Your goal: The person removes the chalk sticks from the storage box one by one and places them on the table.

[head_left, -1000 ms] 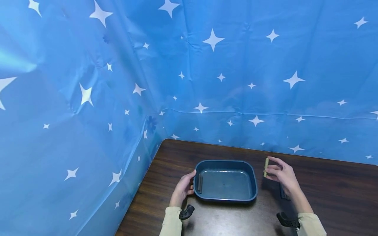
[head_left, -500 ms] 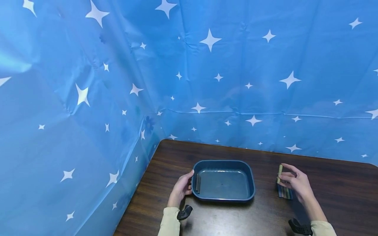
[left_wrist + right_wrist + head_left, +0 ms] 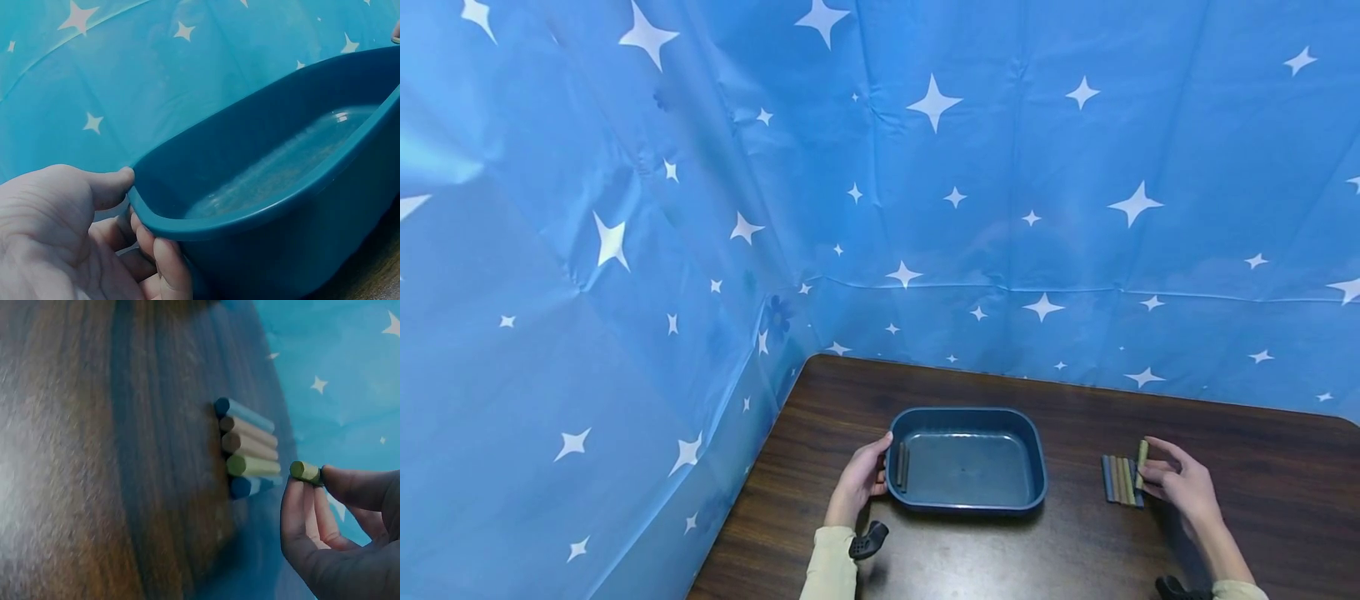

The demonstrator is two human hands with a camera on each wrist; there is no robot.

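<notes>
At the left end of the blue plastic tray (image 3: 967, 505), my left hand (image 3: 857, 482) grips the rim, thumb on top and fingers curled against the outer wall (image 3: 250, 262). Two dark sticks (image 3: 902, 467) lie side by side inside the tray's left end. My right hand (image 3: 1186, 487) pinches a yellow-green chalk stick (image 3: 306, 472) between thumb and fingertips. That stick is just right of a row of chalk sticks on the table, where blue (image 3: 250, 415), brown (image 3: 250, 445), green (image 3: 253, 465) and another blue one (image 3: 247, 486) lie parallel.
The dark wood-grain table (image 3: 1000, 558) carries everything. Behind it and on the left hangs a blue sheet (image 3: 925, 208) with white stars. Table surface lies between the tray and the chalk row.
My right hand has moved right and toward me with the yellow-green chalk stick, from near the tray to the chalk row, uncovering the row. My left hand stays on the tray.
</notes>
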